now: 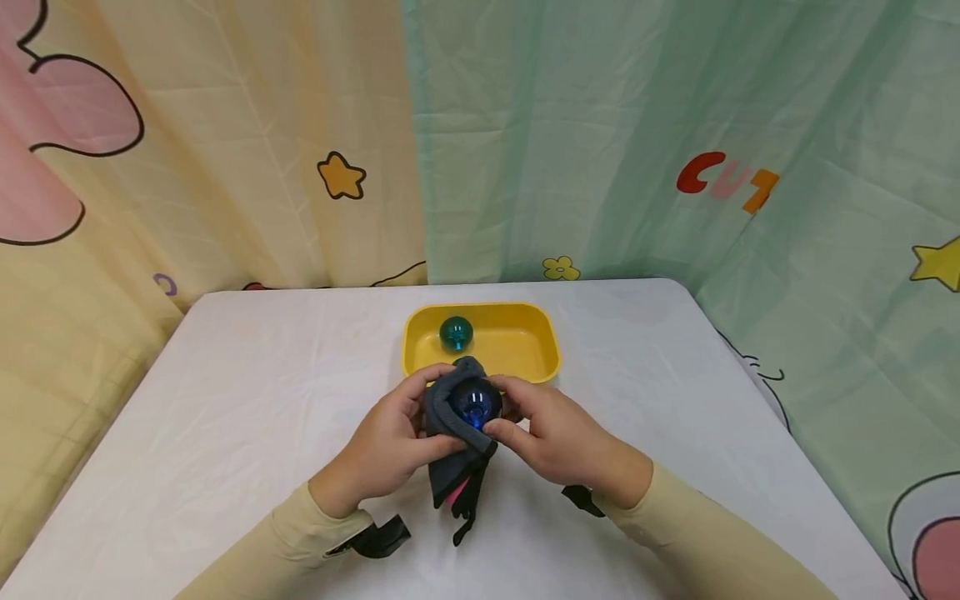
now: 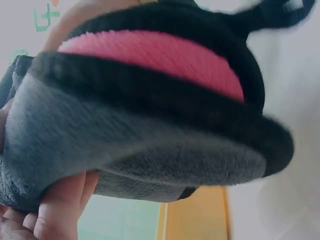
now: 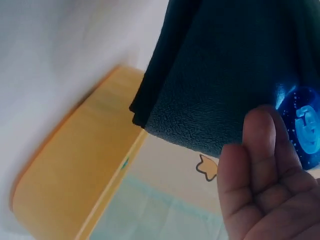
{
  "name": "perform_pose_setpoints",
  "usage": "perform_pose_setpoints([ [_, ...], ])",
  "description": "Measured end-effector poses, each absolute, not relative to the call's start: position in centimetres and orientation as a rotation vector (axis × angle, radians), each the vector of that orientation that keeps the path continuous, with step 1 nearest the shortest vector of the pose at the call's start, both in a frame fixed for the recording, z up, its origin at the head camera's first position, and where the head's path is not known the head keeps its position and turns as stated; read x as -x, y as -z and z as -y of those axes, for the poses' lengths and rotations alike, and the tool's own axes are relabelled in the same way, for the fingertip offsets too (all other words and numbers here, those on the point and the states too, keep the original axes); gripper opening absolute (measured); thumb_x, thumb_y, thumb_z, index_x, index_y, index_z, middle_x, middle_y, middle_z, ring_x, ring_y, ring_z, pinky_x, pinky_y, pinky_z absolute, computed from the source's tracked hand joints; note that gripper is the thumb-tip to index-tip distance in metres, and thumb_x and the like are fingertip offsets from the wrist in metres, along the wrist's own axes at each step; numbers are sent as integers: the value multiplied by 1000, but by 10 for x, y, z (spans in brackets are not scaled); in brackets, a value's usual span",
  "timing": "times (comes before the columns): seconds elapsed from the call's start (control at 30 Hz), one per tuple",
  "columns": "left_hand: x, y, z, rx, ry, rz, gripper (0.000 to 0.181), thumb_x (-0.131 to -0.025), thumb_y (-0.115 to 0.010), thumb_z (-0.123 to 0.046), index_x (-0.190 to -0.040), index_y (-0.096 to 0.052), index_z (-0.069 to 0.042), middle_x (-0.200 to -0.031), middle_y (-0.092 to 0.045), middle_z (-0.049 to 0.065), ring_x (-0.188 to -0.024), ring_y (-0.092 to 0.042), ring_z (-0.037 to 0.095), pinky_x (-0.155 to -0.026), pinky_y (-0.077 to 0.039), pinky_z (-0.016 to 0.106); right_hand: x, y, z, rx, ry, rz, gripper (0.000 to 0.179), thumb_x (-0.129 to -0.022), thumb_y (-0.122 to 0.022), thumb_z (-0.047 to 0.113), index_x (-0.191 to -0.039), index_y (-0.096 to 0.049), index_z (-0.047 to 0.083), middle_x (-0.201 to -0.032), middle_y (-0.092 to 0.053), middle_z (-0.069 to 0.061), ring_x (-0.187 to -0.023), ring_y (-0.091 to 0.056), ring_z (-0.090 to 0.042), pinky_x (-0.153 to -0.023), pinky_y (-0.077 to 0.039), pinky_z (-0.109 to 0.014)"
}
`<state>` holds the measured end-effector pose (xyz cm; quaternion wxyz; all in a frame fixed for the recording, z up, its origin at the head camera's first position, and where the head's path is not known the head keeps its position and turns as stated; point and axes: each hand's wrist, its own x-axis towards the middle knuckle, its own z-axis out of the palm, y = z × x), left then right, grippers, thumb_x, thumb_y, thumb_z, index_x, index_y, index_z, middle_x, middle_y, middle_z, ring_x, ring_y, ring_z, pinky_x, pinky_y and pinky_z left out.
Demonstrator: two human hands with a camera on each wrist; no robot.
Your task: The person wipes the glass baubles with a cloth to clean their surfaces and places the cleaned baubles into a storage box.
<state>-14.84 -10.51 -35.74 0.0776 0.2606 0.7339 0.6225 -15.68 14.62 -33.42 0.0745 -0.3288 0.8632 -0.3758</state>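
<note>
A folded grey cloth (image 1: 447, 477) with black edging and a pink layer (image 2: 150, 52) hangs between both hands. My left hand (image 1: 386, 446) grips it from the left, its thumb across the front and its fingers behind. Cupped in the cloth's upper fold is a clear blue ball (image 1: 477, 403). My right hand (image 1: 551, 425) pinches the ball at its right side, thumb low on its front. In the right wrist view, the blue ball (image 3: 306, 122) shows a pale figure inside, and the right fingers (image 3: 260, 135) lie beside it against the cloth.
Behind the hands, a shallow yellow tray (image 1: 525, 312) stands on the white-covered table (image 1: 285, 358). A clear green ball (image 1: 456, 333) lies in the tray's left part. Printed curtains (image 1: 525, 150) close off the far side. Black straps (image 1: 381, 537) hang at both wrists.
</note>
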Motion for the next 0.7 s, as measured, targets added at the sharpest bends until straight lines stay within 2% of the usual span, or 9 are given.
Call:
perform_pose_setpoints([
  [0.1,150,358,106,-792,-1902,-2163,73,-89,-80,4,-152,-44,-8,-136,-65,21,-109,-72,15,-90,-63,27,156,333,-147,1068,1064,-2608,71,-104,-68,20,-164,-31,11,-139,-66,-5,-105,-69,-10,-97,-61,-32],
  [0.17,150,359,106,-800,-1918,-2136,74,-89,-79,5,-153,-43,-7,-136,-65,22,-111,-72,14,-91,-63,28,156,333,-148,1145,983,-2666,77,-102,-71,15,-166,-28,13,-141,-66,-8,-105,-71,-14,-97,-62,-34],
  [0.23,150,359,107,-799,-1920,-2125,75,-90,-78,6,-154,-42,-7,-134,-65,24,-110,-72,14,-90,-63,28,156,333,-148,1224,898,-2741,76,-99,-73,11,-163,-33,12,-137,-69,-8,-102,-72,-17,-94,-62,-34],
  [0.33,149,359,107,-781,-1902,-2130,74,-90,-78,4,-154,-42,-7,-135,-64,24,-109,-72,14,-89,-64,27,156,333,-149,1267,817,-2832,70,-97,-76,13,-158,-42,9,-123,-75,-7,-97,-73,-17,-90,-63,-34],
  [0.53,147,359,106,-783,-1854,-2163,72,-92,-80,-2,-153,-43,-11,-134,-65,23,-108,-73,18,-89,-64,28,156,335,-146,952,1122,-2599,47,-104,-68,23,-143,-52,2,-93,-74,2,-79,-64,-6,-74,-59,-24],
  [0.63,146,359,106,-778,-1857,-2174,72,-91,-80,-2,-153,-44,-11,-131,-66,23,-105,-73,17,-87,-64,28,156,336,-144,896,1223,-2526,40,-107,-64,25,-139,-57,2,-96,-76,2,-81,-66,-6,-77,-60,-25],
  [0.7,147,359,106,-780,-1875,-2169,72,-90,-80,0,-153,-44,-10,-132,-65,23,-104,-73,16,-86,-65,28,155,335,-144,920,1207,-2542,48,-106,-65,26,-148,-52,5,-108,-75,2,-89,-67,-6,-85,-61,-27],
])
